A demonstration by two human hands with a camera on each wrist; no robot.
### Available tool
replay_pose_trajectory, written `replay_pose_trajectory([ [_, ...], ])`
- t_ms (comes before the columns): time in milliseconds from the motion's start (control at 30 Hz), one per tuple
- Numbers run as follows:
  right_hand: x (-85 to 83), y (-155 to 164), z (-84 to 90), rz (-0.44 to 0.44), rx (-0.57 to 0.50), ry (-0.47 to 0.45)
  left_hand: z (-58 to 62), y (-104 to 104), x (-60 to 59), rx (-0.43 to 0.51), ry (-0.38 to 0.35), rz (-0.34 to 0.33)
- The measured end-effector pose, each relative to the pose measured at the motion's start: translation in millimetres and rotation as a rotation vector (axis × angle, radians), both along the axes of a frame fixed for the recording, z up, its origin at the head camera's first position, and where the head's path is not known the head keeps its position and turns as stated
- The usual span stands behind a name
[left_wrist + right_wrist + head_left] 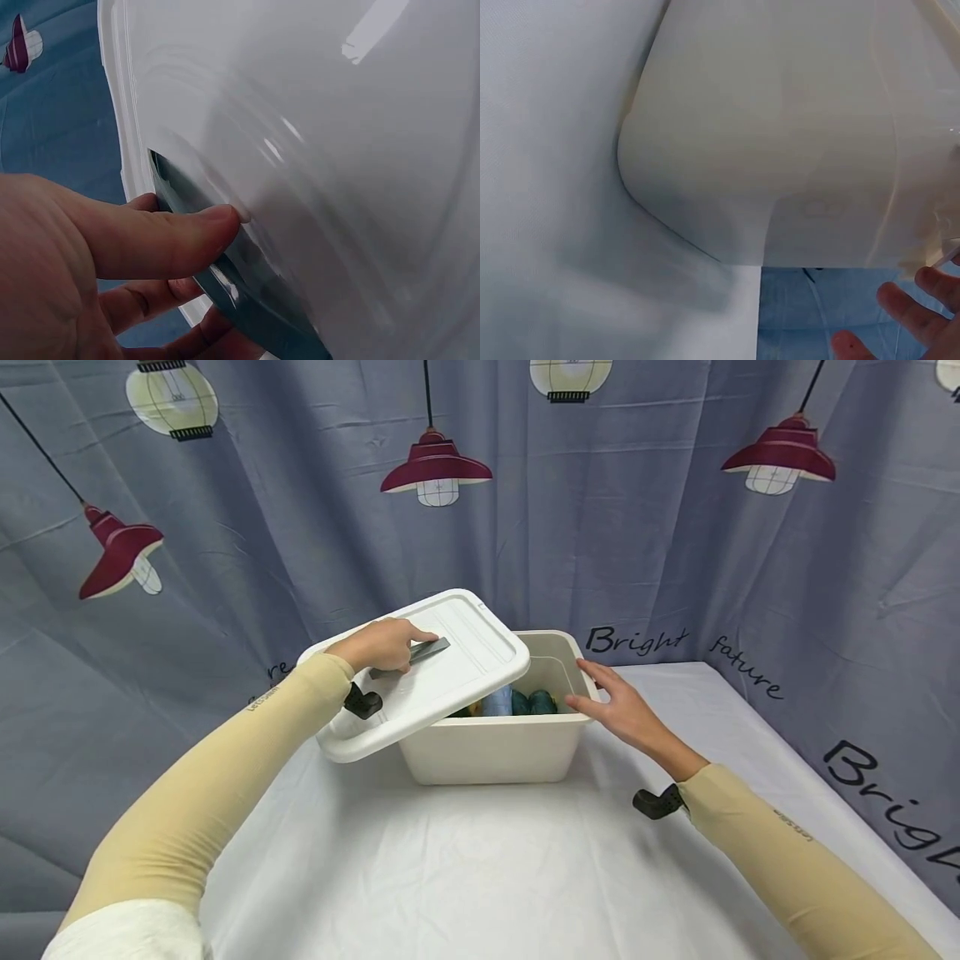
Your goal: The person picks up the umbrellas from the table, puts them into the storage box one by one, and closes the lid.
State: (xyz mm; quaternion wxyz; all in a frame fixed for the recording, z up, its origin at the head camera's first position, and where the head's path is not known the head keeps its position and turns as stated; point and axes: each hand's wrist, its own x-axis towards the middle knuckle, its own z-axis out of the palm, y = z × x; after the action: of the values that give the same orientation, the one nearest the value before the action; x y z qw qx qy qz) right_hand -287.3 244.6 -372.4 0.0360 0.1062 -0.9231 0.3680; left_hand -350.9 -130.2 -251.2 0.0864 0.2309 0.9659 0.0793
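A white storage box lid (480,643) is tilted over the left part of a white plastic storage box (487,756). My left hand (382,646) grips the lid's grey handle (431,649); in the left wrist view the thumb lies over this handle (255,300) and the other fingers pass beneath it. At the box's right rim, my right hand (618,710) rests with fingers spread and fairly straight. Dark green rolled items (542,702) and a light blue one (497,702) show inside the box. The lid hides the box's left side.
The box stands on a table with a white cloth (480,860). Behind it hangs a grey-blue curtain (300,485) printed with lamps and lettering, which also runs along the right side.
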Motion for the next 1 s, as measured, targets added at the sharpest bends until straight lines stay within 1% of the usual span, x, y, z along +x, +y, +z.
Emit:
replay_pose_trajectory([
  [300,-1.2,0.9,-2.4,-0.006,-0.021,0.006,-9.3,18.4,0.6,-0.045,-0.046,-0.004],
  [400,-0.9,0.9,-3.7,-0.004,-0.036,0.015,-11.0,25.1,0.3,-0.051,-0.058,0.0],
  [467,0.5,0.9,-4.1,-0.009,-0.046,0.026,-11.4,30.7,-0.8,-0.062,-0.059,-0.008],
  [567,2.5,1.6,-4.9,-0.023,-0.058,0.076,-10.8,39.0,-2.0,-0.067,-0.065,-0.016],
  [700,2.3,3.1,-7.2,-0.021,-0.081,0.173,-8.4,47.5,-0.7,-0.074,-0.064,-0.041],
  [767,2.4,3.2,-7.9,-0.002,-0.098,0.212,-7.6,51.0,0.3,-0.076,-0.063,-0.048],
  [867,4.4,2.2,-7.3,0.032,-0.11,0.248,-8.0,56.1,0.7,-0.074,-0.051,-0.065],
  [1000,8.7,-2.1,-2.8,0.08,-0.064,0.295,-9.9,62.5,-1.0,-0.068,-0.025,-0.088],
])
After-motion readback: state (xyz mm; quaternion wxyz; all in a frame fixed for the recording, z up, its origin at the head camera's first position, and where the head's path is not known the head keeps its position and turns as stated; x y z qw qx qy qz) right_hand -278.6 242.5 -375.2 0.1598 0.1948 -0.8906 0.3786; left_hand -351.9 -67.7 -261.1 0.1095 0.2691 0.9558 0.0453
